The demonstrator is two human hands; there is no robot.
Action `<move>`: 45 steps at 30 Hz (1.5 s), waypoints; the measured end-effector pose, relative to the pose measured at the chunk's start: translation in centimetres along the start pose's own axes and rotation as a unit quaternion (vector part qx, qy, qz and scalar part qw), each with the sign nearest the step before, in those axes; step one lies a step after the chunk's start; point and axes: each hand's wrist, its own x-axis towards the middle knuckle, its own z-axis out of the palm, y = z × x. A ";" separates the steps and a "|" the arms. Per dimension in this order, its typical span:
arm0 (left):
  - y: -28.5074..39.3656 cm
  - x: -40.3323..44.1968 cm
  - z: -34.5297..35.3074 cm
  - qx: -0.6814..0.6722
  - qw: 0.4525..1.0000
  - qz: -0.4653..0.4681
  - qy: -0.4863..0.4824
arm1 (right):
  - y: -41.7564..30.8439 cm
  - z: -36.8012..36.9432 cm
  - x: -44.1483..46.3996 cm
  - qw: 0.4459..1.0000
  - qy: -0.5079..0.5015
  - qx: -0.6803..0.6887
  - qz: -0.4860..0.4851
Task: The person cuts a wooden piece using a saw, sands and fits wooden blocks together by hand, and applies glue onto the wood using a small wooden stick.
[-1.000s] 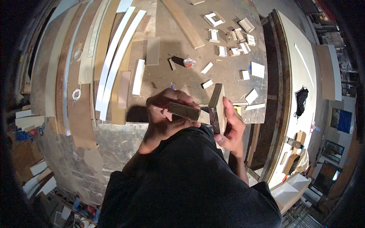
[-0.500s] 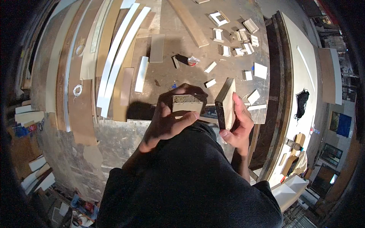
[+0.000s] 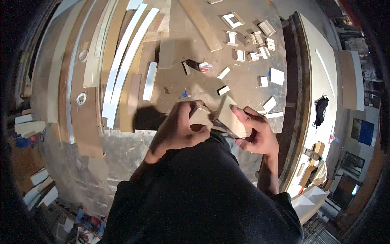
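My left hand [image 3: 178, 127] is closed around a small pale wooden block [image 3: 200, 116], its thumb along the near side. In my right hand [image 3: 258, 129], gripped between thumb and fingers, is a second flat wooden block [image 3: 232, 118] with a dark edge, tilted toward the first. The two blocks meet or nearly meet in front of my chest; I cannot tell whether they touch. Just beyond them on the table lie a small block [image 3: 223, 90] and a thin wooden piece [image 3: 223, 72].
Small box-like wooden frames [image 3: 232, 20] stand at the table's far right. Long white strips [image 3: 132, 67] and brown boards [image 3: 90, 130] cover its left side. A small white-and-red item [image 3: 204, 66] sits mid-table. Beyond a gap on the right, another surface [image 3: 327, 81] holds a black bundle [image 3: 321, 110].
The right-hand block has tilted over and moved left against or close to the left-hand block. My left hand has turned its block, and my right fingers have shifted on theirs.
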 end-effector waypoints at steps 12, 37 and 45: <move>2.8 0.2 -2.7 -0.130 0.978 -0.109 -0.124 | 6.0 1.0 -4.9 0.959 -0.110 0.237 0.107; 3.6 0.6 0.8 0.087 0.988 0.124 0.031 | 1.1 4.3 -2.8 0.880 0.097 0.457 0.090; 4.3 0.7 1.6 0.219 0.965 0.098 0.105 | 0.7 3.4 -2.6 0.990 0.071 0.121 -0.003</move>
